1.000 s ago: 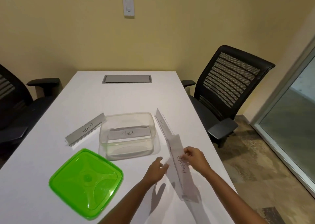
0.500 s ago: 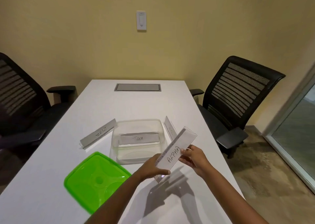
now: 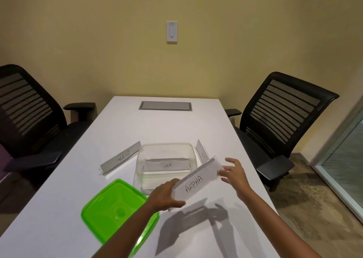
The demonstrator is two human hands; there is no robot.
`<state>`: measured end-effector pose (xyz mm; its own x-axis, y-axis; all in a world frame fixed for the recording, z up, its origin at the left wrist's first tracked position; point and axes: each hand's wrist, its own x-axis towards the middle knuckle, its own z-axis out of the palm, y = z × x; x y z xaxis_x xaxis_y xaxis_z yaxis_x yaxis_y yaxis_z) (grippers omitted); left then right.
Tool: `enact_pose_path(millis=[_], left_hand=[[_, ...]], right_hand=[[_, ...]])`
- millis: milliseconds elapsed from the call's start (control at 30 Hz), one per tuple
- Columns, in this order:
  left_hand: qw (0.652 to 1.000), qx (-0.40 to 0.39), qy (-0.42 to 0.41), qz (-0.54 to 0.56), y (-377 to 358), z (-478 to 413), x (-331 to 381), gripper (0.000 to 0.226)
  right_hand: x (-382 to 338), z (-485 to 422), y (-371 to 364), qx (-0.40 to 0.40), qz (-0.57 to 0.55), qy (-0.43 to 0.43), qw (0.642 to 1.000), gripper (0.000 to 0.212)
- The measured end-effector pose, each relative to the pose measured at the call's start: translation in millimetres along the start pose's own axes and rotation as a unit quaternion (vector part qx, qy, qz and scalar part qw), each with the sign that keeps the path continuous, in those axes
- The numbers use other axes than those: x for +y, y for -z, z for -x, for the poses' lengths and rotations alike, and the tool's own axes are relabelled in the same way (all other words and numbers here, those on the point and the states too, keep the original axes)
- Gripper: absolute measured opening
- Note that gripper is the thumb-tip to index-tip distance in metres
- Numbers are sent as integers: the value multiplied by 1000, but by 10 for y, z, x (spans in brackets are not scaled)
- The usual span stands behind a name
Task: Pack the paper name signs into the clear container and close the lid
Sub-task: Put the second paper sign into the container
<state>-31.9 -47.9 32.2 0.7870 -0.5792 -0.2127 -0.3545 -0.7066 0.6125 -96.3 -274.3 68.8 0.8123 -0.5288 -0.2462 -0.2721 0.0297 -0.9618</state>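
My left hand (image 3: 164,196) grips the lower left end of the ALPHA name sign (image 3: 196,182), held tilted in the air just in front of the clear container (image 3: 167,146). My right hand (image 3: 234,174) is at the sign's upper right end with fingers spread; its fingertips touch the end. Inside the container lies the TIGER sign (image 3: 167,165). The ZEBRA sign (image 3: 122,156) stands on the table left of the container. Another sign (image 3: 202,153) stands right of it, its writing unreadable. The green lid (image 3: 110,208) lies on the table at the front left.
A white table (image 3: 167,128) carries everything, with a grey cable hatch (image 3: 165,106) at its far end. Black mesh office chairs stand at the left (image 3: 29,110) and right (image 3: 282,116). A glass door (image 3: 345,149) is at far right.
The ALPHA sign has been lifted off the table and turned from lengthwise to nearly crosswise. My left hand took hold of its lower end and my right hand's fingers opened at the other end.
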Motion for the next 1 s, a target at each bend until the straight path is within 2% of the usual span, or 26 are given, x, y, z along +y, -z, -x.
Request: enact_pose_path(millis=[67, 133, 233, 300, 367, 533, 733, 833, 1000], left_hand=[[1000, 5, -5, -20, 63, -3, -39, 66], [999, 1, -4, -32, 128, -14, -71, 67], [999, -26, -1, -35, 237, -50, -101, 68], [998, -47, -5, -27, 309, -80, -114, 65], [998, -65, -9, -12, 369, -110, -130, 61], [996, -86, -22, -12, 478, -183, -158, 65], [993, -49, -43, -95, 698, -385, -168, 78], [989, -28, -58, -132, 818, -474, -208, 74], [981, -4, -61, -181, 1005, -635, -326, 69]], right_hand=[[-22, -46, 22, 1, 112, 63, 992, 55], [-60, -76, 23, -26, 237, 143, 961, 58], [-130, -124, 15, -112, 436, 240, 860, 65], [-181, -146, -29, -168, 530, 259, 790, 70], [-234, -177, -88, -204, 569, 256, 754, 75], [-349, -268, -186, -228, 617, 246, 712, 72], [-419, -394, -379, -219, 639, 275, 685, 49], [-438, -475, -483, -194, 650, 305, 668, 49], [-454, -635, -694, -178, 665, 332, 645, 67]])
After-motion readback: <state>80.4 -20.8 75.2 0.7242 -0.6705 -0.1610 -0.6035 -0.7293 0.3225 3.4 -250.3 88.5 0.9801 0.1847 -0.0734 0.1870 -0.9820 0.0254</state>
